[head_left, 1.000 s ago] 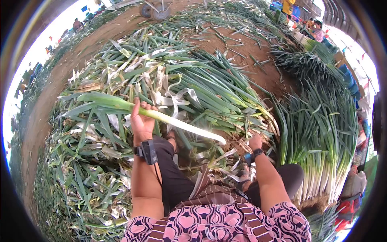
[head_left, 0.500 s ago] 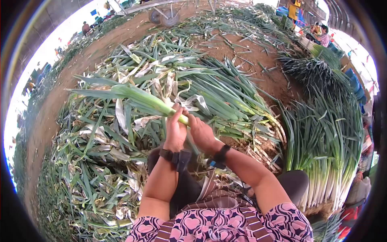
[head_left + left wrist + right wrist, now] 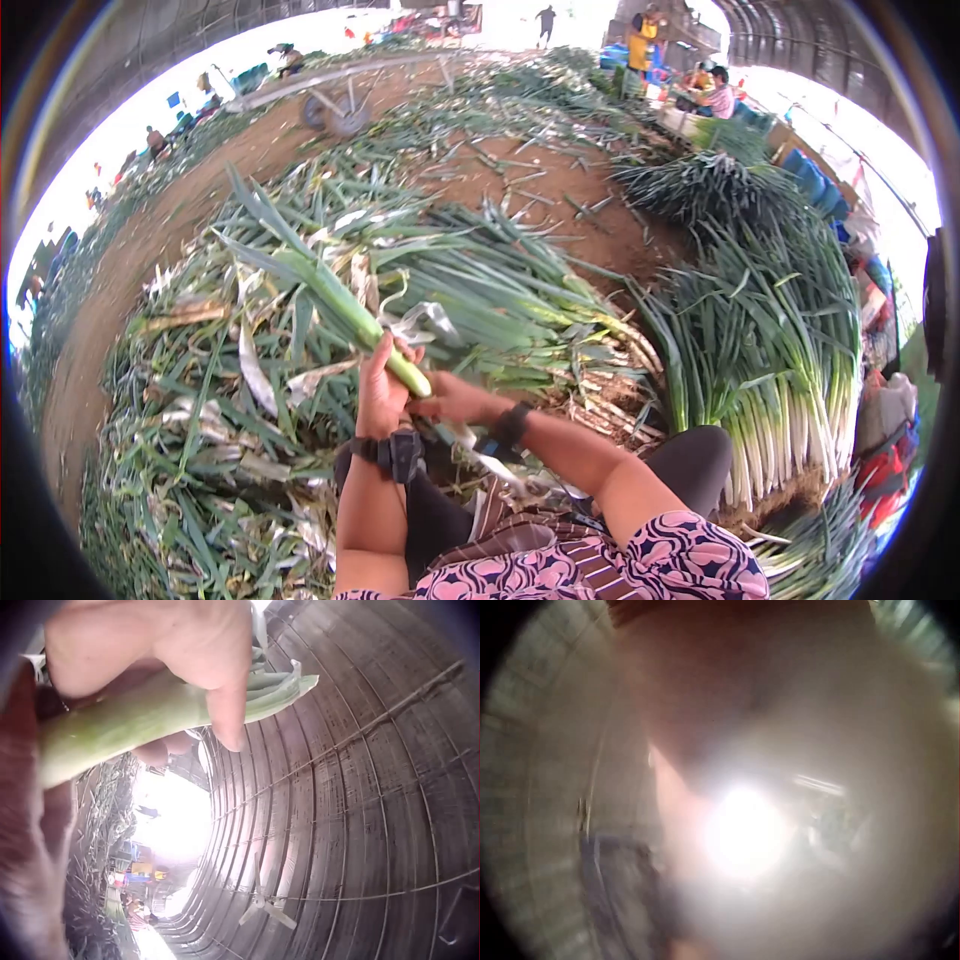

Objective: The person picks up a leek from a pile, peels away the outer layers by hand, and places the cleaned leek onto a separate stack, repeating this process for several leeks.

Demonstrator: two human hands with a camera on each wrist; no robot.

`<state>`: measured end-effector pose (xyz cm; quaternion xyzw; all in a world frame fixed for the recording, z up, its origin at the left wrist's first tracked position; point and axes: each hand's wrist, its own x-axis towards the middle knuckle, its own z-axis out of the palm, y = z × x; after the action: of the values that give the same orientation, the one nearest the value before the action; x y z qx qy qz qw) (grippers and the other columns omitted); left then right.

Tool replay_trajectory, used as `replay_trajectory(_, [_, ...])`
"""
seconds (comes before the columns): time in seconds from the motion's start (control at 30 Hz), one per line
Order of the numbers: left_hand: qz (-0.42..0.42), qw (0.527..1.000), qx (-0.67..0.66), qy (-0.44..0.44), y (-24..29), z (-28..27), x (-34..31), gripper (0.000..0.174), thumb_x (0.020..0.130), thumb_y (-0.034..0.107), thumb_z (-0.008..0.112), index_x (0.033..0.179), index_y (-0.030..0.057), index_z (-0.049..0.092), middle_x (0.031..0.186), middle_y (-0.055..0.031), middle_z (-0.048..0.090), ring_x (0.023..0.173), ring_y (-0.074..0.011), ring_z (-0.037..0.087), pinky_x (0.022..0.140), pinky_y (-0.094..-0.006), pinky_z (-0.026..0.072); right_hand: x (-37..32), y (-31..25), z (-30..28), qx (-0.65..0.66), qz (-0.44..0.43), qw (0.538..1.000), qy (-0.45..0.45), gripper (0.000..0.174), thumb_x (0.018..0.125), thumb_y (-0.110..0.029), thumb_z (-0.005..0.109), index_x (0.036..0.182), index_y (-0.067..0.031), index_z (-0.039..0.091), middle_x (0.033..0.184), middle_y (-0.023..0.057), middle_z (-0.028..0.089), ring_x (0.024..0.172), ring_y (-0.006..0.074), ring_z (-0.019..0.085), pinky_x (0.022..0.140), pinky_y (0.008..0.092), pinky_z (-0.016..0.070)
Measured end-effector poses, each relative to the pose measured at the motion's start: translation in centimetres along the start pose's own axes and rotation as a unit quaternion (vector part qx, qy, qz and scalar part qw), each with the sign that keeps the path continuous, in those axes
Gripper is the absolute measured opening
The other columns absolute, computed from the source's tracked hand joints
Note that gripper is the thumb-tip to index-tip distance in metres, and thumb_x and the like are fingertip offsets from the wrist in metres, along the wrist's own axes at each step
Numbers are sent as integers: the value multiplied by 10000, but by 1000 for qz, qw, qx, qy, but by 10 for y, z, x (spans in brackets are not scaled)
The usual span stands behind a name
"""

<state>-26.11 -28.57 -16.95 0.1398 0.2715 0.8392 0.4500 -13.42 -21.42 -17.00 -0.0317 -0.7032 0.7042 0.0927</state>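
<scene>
A thick leek (image 3: 355,315) slants over the heap, its green leaves pointing up and away to the left. My left hand (image 3: 382,385) grips it around the pale green stem. In the left wrist view, the thumb and fingers of the left hand (image 3: 172,645) wrap the leek (image 3: 120,724). My right hand (image 3: 450,398), blurred, has its fingers curled at the stem's near end, close beside the left hand. Below the right wrist shows a blurred white strip (image 3: 495,468). In the right wrist view, glare hides the right hand's work.
Loose trimmed leaves (image 3: 190,440) cover the ground at left. Untrimmed leeks (image 3: 500,270) lie ahead, and a bundle of leeks with white stems (image 3: 790,430) stands at right. A wheeled cart (image 3: 345,110) and several people (image 3: 715,95) are farther back.
My right hand came up from the ground at right to the leek, then shifted down its stem. The leek has swung from nearly level to a steeper slant. The head view has tilted upward.
</scene>
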Motion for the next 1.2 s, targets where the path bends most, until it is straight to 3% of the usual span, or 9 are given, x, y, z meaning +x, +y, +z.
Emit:
replay_trajectory(0.1, [14, 1000, 18, -21, -7, 11, -2, 179, 844, 188, 631, 925, 83, 510, 775, -17, 501, 697, -131, 487, 747, -358, 437, -26, 22, 3, -155, 35, 982, 100, 296, 836, -288, 632, 920, -25, 525, 673, 42, 575, 588, 107, 550, 550, 276, 463])
replay_trajectory(0.2, [40, 995, -11, -92, -3, 20, -4, 230, 835, 225, 634, 949, 85, 492, 777, -10, 460, 672, -127, 429, 653, -308, 382, -68, 52, 3, -185, 171, 966, 60, 358, 829, -306, 635, 1079, -58, 568, 761, 58, 626, 669, 118, 589, 635, 298, 490])
replay_trajectory(0.27, [46, 982, -58, -172, 6, 16, 2, 331, 851, 302, 607, 1084, 114, 465, 807, -6, 438, 673, -124, 414, 631, -287, 366, -91, 87, -2, -337, 143, 930, 30, 395, 828, -294, 633, 1149, -76, 560, 863, 75, 640, 744, 124, 597, 692, 291, 491])
replay_trajectory(0.5, [28, 949, -167, -266, 5, 22, 21, 630, 763, 550, 637, 1181, 103, 487, 750, 13, 405, 542, -74, 354, 504, -218, 304, -65, -10, 6, -164, 137, 969, 121, 423, 825, -222, 659, 1165, -62, 463, 818, 95, 617, 727, 142, 589, 641, 318, 485])
replay_trajectory(0.6, [8, 938, -176, -300, -13, 33, 25, 628, 768, 517, 652, 1192, 92, 468, 733, 20, 395, 512, -64, 352, 473, -215, 309, -46, -19, 6, -285, -54, 936, 200, 458, 778, -233, 674, 1103, -35, 418, 855, 239, 589, 797, 426, 574, 666, 451, 460])
replay_trajectory(0.73, [48, 960, -99, -257, -20, 42, 16, 616, 787, 583, 585, 1166, 108, 479, 706, 32, 397, 486, -70, 337, 449, -222, 296, -58, -1, 0, -359, -7, 912, 197, 382, 798, -267, 656, 911, -73, 347, 687, 233, 529, 671, 429, 547, 564, 466, 429])
replay_trajectory(1.03, [123, 985, -118, 4, -9, 31, 17, 414, 839, 527, 566, 932, 127, 513, 702, -1, 485, 586, -103, 448, 519, -234, 396, -160, 42, -53, -477, 86, 852, 198, 216, 790, -231, 574, 852, -51, 472, 633, 175, 559, 611, 385, 578, 508, 461, 435])
replay_trajectory(1.13, [48, 980, -171, 93, -19, 58, 11, 406, 848, 462, 590, 879, 63, 520, 739, -53, 513, 687, -181, 497, 661, -299, 452, -157, 12, -75, -558, -15, 766, 318, 156, 807, -173, 551, 863, -69, 449, 703, 114, 536, 639, 329, 572, 535, 427, 440])
replay_trajectory(1.2, [4, 990, -138, -39, -38, 47, 24, 422, 850, 448, 590, 915, 34, 540, 836, -79, 574, 790, -234, 550, 783, -340, 467, -155, -27, -80, -644, -58, 669, 368, 153, 799, -185, 553, 853, -72, 464, 749, 81, 545, 725, 264, 589, 609, 402, 461])
